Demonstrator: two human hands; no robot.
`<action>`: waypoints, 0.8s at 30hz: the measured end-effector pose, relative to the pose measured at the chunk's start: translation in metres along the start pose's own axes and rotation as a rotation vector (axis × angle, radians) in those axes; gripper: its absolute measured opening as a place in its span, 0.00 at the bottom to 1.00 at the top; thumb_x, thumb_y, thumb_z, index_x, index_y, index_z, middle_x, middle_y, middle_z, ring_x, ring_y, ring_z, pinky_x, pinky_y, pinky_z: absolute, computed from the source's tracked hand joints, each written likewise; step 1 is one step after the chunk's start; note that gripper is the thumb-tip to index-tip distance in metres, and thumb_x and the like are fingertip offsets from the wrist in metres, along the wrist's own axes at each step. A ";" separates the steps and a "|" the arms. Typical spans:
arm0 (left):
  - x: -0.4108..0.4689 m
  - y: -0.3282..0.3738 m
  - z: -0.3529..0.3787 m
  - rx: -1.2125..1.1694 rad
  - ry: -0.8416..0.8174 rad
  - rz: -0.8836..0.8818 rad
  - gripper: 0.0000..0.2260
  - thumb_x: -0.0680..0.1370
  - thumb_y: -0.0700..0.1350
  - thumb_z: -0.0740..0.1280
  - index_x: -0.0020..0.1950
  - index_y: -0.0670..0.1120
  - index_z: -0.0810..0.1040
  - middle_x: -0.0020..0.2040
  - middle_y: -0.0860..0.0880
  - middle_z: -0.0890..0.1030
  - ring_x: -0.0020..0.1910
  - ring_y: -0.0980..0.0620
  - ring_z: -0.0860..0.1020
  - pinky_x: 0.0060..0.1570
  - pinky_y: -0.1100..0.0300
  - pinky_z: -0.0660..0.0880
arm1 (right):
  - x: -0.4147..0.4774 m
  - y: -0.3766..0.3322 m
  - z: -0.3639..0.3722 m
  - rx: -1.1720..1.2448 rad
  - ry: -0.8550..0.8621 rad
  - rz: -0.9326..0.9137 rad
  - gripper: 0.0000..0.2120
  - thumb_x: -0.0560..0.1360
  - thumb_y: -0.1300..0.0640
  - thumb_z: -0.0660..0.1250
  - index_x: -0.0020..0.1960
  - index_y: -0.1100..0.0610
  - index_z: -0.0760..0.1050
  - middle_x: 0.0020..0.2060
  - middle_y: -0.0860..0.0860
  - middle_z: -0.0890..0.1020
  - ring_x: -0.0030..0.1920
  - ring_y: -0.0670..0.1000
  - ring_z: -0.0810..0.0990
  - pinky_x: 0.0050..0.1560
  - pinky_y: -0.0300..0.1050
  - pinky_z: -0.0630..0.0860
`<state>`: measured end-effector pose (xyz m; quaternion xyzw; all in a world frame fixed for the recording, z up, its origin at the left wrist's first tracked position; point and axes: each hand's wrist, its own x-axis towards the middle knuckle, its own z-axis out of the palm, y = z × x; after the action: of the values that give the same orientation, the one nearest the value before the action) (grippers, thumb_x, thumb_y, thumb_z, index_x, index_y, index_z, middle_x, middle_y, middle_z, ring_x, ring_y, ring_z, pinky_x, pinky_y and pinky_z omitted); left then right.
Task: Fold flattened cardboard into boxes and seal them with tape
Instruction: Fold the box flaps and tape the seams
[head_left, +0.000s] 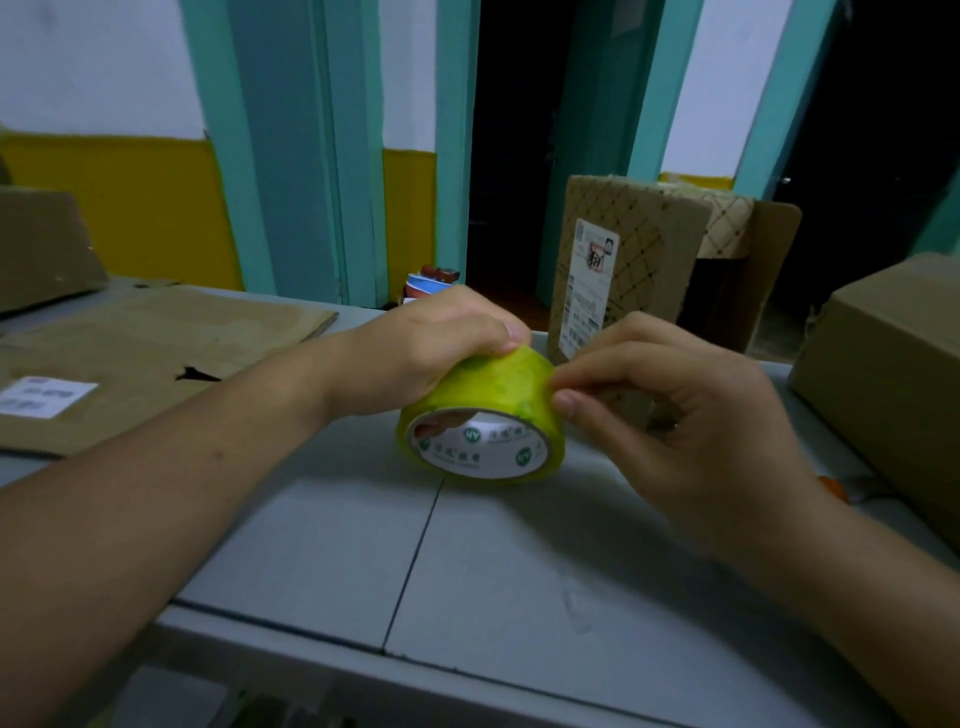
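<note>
A roll of yellowish clear tape with a white printed core is held just above the grey table in the middle of the view. My left hand grips the roll from above, fingers curled over its top and into the core. My right hand is at the roll's right side, thumb and forefinger pinching at the tape's surface. A flattened cardboard sheet with a white label lies on the table at the left.
A patterned cardboard box with a shipping label stands upright behind the roll. A plain closed box sits at the right, another box at the far left. An orange object peeks out by my right wrist.
</note>
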<state>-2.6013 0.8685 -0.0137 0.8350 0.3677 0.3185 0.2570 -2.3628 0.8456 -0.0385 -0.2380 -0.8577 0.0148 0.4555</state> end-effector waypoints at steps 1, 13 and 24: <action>0.000 0.002 0.001 -0.015 -0.008 0.008 0.19 0.83 0.48 0.58 0.37 0.61 0.81 0.36 0.63 0.76 0.39 0.61 0.74 0.47 0.61 0.67 | 0.000 -0.001 -0.001 0.035 -0.025 0.035 0.06 0.77 0.57 0.73 0.53 0.55 0.85 0.48 0.46 0.82 0.50 0.44 0.82 0.49 0.35 0.80; -0.002 0.014 0.005 -0.086 -0.071 0.024 0.18 0.80 0.46 0.59 0.33 0.57 0.80 0.31 0.62 0.75 0.33 0.64 0.74 0.38 0.68 0.68 | 0.004 0.003 -0.001 -0.015 -0.182 0.031 0.03 0.82 0.52 0.64 0.49 0.47 0.73 0.46 0.44 0.74 0.47 0.42 0.75 0.46 0.30 0.70; -0.002 0.014 0.004 -0.067 -0.080 0.034 0.17 0.82 0.44 0.58 0.34 0.50 0.74 0.31 0.59 0.71 0.32 0.61 0.71 0.37 0.69 0.65 | 0.000 0.002 -0.005 -0.062 -0.222 -0.007 0.03 0.82 0.49 0.56 0.50 0.45 0.68 0.47 0.42 0.70 0.47 0.42 0.72 0.43 0.34 0.69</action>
<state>-2.5931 0.8579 -0.0070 0.8442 0.3320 0.3014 0.2936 -2.3585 0.8464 -0.0358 -0.2460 -0.9038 0.0127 0.3501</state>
